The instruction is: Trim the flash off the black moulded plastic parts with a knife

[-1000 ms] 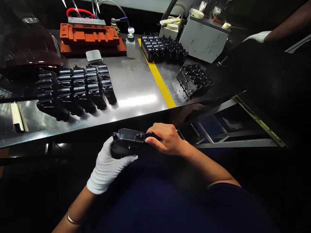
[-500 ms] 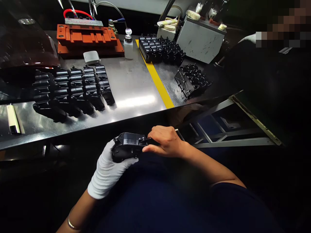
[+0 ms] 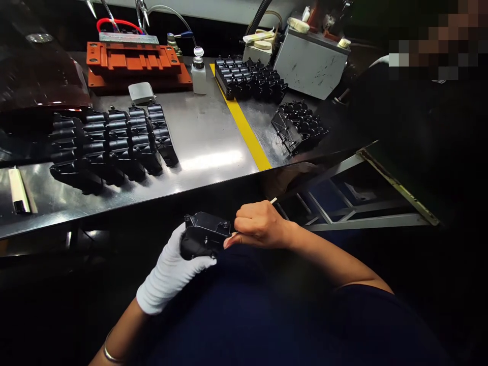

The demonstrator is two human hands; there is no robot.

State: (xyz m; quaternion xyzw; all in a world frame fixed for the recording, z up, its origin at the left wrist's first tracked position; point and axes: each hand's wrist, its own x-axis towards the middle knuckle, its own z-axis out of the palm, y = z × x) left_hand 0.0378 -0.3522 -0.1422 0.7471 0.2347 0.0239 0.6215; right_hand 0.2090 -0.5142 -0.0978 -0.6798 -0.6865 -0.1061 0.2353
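Note:
My left hand [image 3: 163,272], in a white glove, is closed around a black plastic housing [image 3: 206,235], held in front of my body below the table edge. The housing has a smooth flat-faced side and small lugs at its corners. My bare right hand [image 3: 259,223] is closed on a slim tool, whose pale end [image 3: 273,201] sticks out behind the fist. Its working end is hidden by the fingers, and I cannot make out its kind. Thumb and fingertips are at the housing's right edge.
Rows of black plastic housings [image 3: 114,142] stand on the metal table [image 3: 198,127]; more [image 3: 249,76] lie beyond the yellow strip [image 3: 244,129]. Behind are an orange fixture [image 3: 133,61], a pump bottle [image 3: 199,76] and a grey box [image 3: 310,63]. Another person [image 3: 412,127] is at the right.
The housing has tilted in my left hand, showing its front face differently. My right fist has turned and closed more, bringing the tool's pale end up into view.

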